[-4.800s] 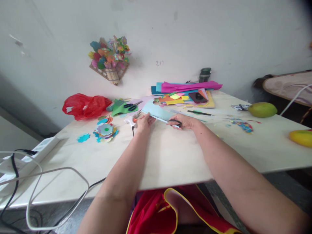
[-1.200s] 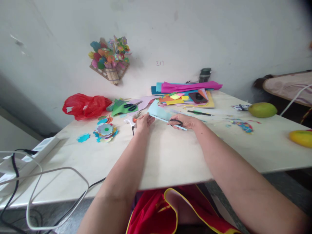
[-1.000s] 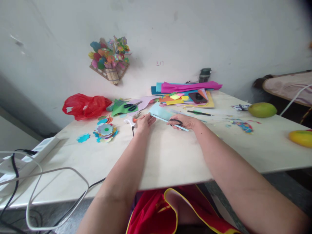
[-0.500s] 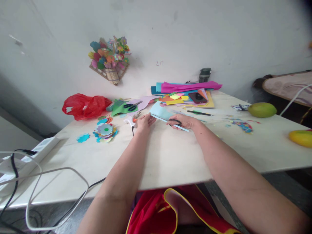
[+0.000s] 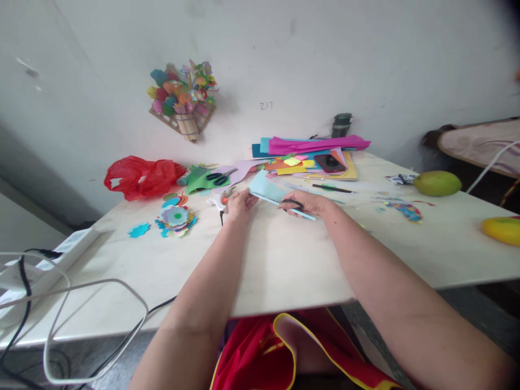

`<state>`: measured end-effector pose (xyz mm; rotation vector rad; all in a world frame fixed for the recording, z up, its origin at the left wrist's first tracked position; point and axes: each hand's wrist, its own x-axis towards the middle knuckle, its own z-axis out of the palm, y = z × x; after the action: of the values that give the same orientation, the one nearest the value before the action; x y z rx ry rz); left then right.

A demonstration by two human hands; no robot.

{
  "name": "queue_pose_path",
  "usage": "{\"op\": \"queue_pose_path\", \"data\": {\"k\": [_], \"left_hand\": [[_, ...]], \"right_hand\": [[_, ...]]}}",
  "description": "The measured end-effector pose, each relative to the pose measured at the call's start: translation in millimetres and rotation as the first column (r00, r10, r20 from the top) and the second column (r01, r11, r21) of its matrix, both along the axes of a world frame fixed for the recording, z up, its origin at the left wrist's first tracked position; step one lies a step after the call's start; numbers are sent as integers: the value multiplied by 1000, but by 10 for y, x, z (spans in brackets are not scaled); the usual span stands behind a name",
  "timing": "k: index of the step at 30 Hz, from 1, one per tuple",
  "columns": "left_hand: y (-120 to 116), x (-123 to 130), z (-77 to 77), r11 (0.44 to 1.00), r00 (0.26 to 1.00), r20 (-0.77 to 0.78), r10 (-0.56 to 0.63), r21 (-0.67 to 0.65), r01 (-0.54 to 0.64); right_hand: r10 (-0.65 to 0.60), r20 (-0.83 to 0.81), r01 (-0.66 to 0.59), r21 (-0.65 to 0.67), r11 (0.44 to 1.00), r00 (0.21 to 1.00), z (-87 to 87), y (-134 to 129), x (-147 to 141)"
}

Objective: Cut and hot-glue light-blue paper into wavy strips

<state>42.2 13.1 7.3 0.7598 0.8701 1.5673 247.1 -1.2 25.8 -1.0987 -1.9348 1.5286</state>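
- The left hand (image 5: 241, 205), at the centre of the frame, pinches the left end of the blue paper (image 5: 265, 185).
- The right hand (image 5: 303, 203), just right of centre, has its fingers closed around the black-handled scissors (image 5: 293, 203); the blades are hard to make out.
- A narrow blue strip (image 5: 307, 215) shows along the paper's near edge, its end poking out below the right hand.
- Just left of the left hand lies the glue gun (image 5: 218, 202); farther left, a pile of paper flowers (image 5: 175, 218).
- Above centre, coloured sheets (image 5: 317, 145) and a phone (image 5: 330, 163) lie on the worktop (image 5: 280, 265).
- A red bag (image 5: 140, 177) sits left of centre; a green mango (image 5: 437, 183), far right.
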Motion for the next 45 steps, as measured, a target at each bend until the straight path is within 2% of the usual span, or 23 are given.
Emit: {"op": "queue_pose_path", "data": {"k": [4,9,18,25,34,40,45], "left_hand": [[4,4,-4,1000,1000,6,-1,5,1],[-1,19,-13,999,999,-7,-41,8,41],[3,17,-10,999,999,0,-46,-12,46],[8,11,-27,999,998,14,-53,9,53],[-31,25,3,1000,1000,12,-7,-1,7],[-14,21,-14,998,998,-6,-64,5,64],[-6,20,-17,999,999,2,-53,-13,53]], "right_hand": [[-21,-16,20,-70,997,1000,10,-8,-8],[-9,-20,8,-30,1000,1000,-32,19,-7],[-4,-30,3,-28,1000,1000,-56,36,-19],[-3,-37,4,39,999,999,-27,-5,-41],[6,-29,-6,29,1000,1000,-53,13,-27],[3,-25,-2,27,1000,1000,-66,12,-26],[4,-26,-3,18,1000,1000,-55,4,-25]]}}
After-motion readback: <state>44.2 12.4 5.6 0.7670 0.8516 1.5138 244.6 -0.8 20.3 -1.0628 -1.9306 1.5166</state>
